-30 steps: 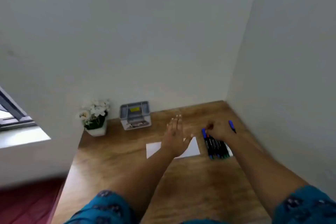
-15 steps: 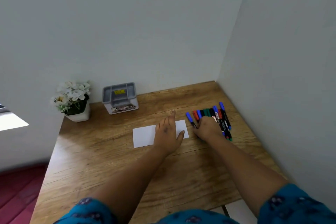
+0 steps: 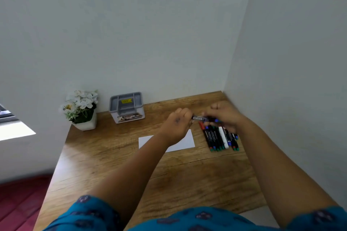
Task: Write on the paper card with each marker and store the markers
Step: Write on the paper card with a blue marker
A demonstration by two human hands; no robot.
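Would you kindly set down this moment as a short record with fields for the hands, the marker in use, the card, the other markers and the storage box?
left hand: grips one end of the held marker
right hand: grips its other end
held marker: level, raised above the table
paper card: white, flat on the wooden table, partly behind the left forearm
row of markers: lying side by side, right of the card
grey organiser box: by the back wall
flower pot: left of the box

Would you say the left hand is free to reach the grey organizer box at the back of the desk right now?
Probably not yet: the left hand grips one end of a marker that the right hand also holds, though nothing blocks the path to the organizer box.
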